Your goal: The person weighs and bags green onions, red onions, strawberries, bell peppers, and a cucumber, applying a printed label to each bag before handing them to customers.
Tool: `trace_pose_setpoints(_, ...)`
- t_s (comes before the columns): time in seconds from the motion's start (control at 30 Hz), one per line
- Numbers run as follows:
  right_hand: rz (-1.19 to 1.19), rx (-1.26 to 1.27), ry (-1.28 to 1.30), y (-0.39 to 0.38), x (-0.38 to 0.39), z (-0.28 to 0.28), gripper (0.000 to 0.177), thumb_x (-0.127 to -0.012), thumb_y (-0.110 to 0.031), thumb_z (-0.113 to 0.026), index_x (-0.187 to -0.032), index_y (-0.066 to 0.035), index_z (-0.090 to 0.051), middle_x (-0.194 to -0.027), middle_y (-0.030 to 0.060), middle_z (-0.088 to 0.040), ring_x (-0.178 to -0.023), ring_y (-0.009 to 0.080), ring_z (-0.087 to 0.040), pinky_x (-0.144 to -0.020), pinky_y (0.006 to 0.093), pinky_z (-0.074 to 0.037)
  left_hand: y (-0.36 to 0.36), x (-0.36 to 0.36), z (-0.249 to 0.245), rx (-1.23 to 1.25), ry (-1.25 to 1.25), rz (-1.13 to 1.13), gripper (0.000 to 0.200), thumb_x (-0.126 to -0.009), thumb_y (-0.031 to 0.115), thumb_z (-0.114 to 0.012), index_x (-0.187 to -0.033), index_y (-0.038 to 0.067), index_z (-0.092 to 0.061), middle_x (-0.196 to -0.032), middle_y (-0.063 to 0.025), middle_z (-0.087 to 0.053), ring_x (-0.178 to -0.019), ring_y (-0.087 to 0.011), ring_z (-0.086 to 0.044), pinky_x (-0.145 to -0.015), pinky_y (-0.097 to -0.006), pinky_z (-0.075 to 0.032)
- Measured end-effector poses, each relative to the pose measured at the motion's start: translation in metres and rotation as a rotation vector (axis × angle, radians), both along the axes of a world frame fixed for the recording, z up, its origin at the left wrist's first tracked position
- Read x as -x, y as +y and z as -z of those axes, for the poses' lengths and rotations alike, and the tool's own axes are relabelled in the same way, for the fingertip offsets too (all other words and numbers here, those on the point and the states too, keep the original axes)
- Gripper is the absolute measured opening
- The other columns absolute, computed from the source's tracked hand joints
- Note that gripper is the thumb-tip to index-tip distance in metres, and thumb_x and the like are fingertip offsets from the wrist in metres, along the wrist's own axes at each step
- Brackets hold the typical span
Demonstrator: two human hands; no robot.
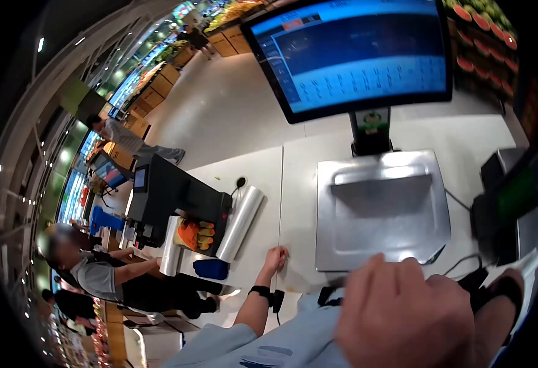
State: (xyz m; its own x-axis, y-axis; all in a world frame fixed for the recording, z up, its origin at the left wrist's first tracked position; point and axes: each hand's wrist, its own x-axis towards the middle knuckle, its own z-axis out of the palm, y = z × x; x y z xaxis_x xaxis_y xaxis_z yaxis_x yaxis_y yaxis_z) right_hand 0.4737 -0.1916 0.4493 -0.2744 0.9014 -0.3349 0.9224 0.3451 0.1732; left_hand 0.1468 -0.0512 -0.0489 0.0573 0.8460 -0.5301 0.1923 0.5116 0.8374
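Resting on the white counter (299, 202) is my left hand (275, 259), its fingers curled together and nothing visible in them. My right hand (407, 306) is large and close to the camera, over the front edge of the metal weighing scale (382, 214). Its fingers are folded into a loose fist, slightly blurred, with no object showing. The scale's tray holds nothing. Above it stands a lit touch screen (355, 55) on a black post.
Left of my left hand are clear plastic rolls (241, 224), orange gloves (194, 234), a blue item (211, 268) and a black machine (174, 199). A person (106, 276) stands beside them. A black device (496, 208) with cables sits at the right.
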Motion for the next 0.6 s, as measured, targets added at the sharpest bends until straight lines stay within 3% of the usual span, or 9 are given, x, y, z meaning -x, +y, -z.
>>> trace_pose_setpoints(0.2, -0.436, -0.354, -0.023, 0.021, 0.036, 0.019, 0.012, -0.077, -0.005, -0.056, -0.089, -0.003, -0.059, -0.087, 0.0073, -0.053, -0.076, 0.0174, -0.052, -0.06, 0.0309, -0.045, 0.002, 0.005, 0.017, 0.11, -0.198, -0.17, 0.028, -0.086, 0.019, -0.039, -0.065, 0.005, -0.051, -0.045, 0.0033, -0.034, -0.038, -0.0068, -0.028, -0.036, -0.0238, -0.021)
trace_pose_setpoints(0.27, -0.54, -0.439, -0.017, 0.026, 0.045, 0.025, 0.012, -0.077, -0.006, -0.056, -0.088, -0.003, -0.059, -0.086, 0.0072, -0.053, -0.076, 0.0174, -0.052, -0.06, 0.0307, -0.044, -0.001, 0.005, 0.018, 0.061, -0.14, -0.086, 0.026, -0.084, 0.017, -0.041, -0.064, 0.005, -0.052, -0.045, 0.0031, -0.035, -0.039, -0.0071, -0.028, -0.037, -0.0242, -0.019)
trace_pose_setpoints(0.37, -0.654, -0.531, -0.013, 0.027, 0.054, 0.032, 0.012, -0.077, -0.007, -0.056, -0.088, -0.003, -0.059, -0.085, 0.007, -0.053, -0.075, 0.0174, -0.052, -0.06, 0.0306, -0.044, 0.006, 0.02, 0.062, -0.381, 0.229, 0.113, 0.024, -0.083, 0.016, -0.041, -0.065, 0.005, -0.052, -0.045, 0.0029, -0.035, -0.039, -0.0077, -0.028, -0.037, -0.0246, -0.018)
trace_pose_setpoints(0.43, -0.663, -0.555, 0.001, 0.03, 0.048, 0.033, 0.012, -0.077, -0.008, -0.055, -0.088, -0.003, -0.059, -0.084, 0.0068, -0.053, -0.074, 0.0175, -0.052, -0.06, 0.0304, -0.044, 0.01, 0.016, 0.031, 0.056, -0.029, -0.05, 0.025, -0.083, 0.017, -0.04, -0.066, 0.005, -0.053, -0.046, 0.0025, -0.037, -0.039, -0.0088, -0.029, -0.037, -0.0254, -0.02)
trace_pose_setpoints(0.5, -0.702, -0.568, 0.015, 0.032, 0.047, 0.035, 0.013, -0.078, -0.008, -0.055, -0.088, -0.003, -0.059, -0.083, 0.0066, -0.053, -0.074, 0.0175, -0.052, -0.06, 0.0303, -0.043, -0.023, -0.026, -0.077, 0.028, -0.043, -0.002, 0.02, -0.082, 0.015, -0.04, -0.07, 0.003, -0.052, -0.054, 0.0002, -0.041, -0.046, -0.0107, -0.033, -0.045, -0.0262, -0.024)
trace_pose_setpoints(0.53, -0.707, -0.572, 0.023, 0.033, 0.044, 0.035, 0.013, -0.078, -0.009, -0.055, -0.088, -0.003, -0.059, -0.083, 0.0066, -0.053, -0.074, 0.0175, -0.052, -0.06, 0.0302, -0.043, -0.048, -0.076, -0.172, -0.073, 0.032, 0.024, 0.013, -0.079, 0.01, -0.041, -0.075, 0.002, -0.051, -0.06, -0.0019, -0.043, -0.053, -0.012, -0.037, -0.051, -0.0269, -0.027)
trace_pose_setpoints(0.6, -0.677, -0.576, 0.013, 0.033, 0.035, 0.035, 0.013, -0.078, -0.01, -0.054, -0.088, -0.003, -0.059, -0.082, 0.0064, -0.053, -0.073, 0.0175, -0.051, -0.06, 0.0301, -0.043, -0.106, -0.191, -0.359, -0.52, 0.59, 0.105, 0.013, -0.073, -0.001, -0.043, -0.084, 0.0, -0.05, -0.072, -0.0061, -0.047, -0.066, -0.0148, -0.044, -0.065, -0.0285, -0.034)
